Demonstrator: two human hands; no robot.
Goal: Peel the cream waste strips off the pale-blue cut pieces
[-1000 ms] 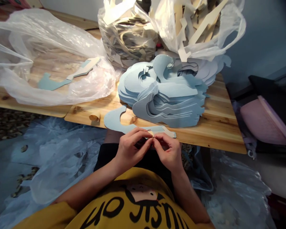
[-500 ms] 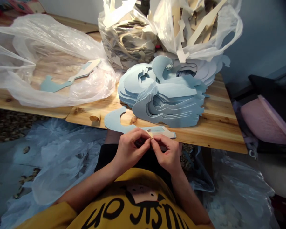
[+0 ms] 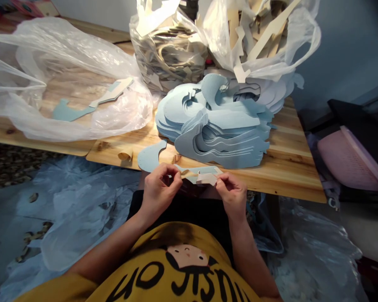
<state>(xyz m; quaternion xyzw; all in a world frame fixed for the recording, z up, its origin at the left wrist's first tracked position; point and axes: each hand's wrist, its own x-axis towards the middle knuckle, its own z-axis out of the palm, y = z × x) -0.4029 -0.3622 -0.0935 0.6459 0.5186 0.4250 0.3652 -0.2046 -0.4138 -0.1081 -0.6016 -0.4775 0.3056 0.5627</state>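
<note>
A flat pale-blue cut-out piece (image 3: 149, 158) with a curved left end lies along the table's front edge. Over its right part lies a cream patch (image 3: 207, 179), partly lifted. My left hand (image 3: 161, 186) pinches one end of a thin tan strip (image 3: 185, 172), its fingertips closed just in front of the blue piece. Fingers of my right hand (image 3: 233, 193) are pinched on the right end of the cream patch. Just beyond my hands, a pile of similar blue cut-outs (image 3: 220, 121) is stacked in layers.
A clear plastic bag (image 3: 113, 54) at the left has a blue-and-cream piece (image 3: 110, 93) on it. Two bags (image 3: 173, 54) of cream scraps stand at the back. A curled tan strip (image 3: 125, 156) lies near the table edge. A pink basket (image 3: 349, 159) is at the right.
My hands have moved apart, left hand leftward and right hand rightward. The tan strip now shows stretched from the left fingers, and the cream patch has lifted and shifted.
</note>
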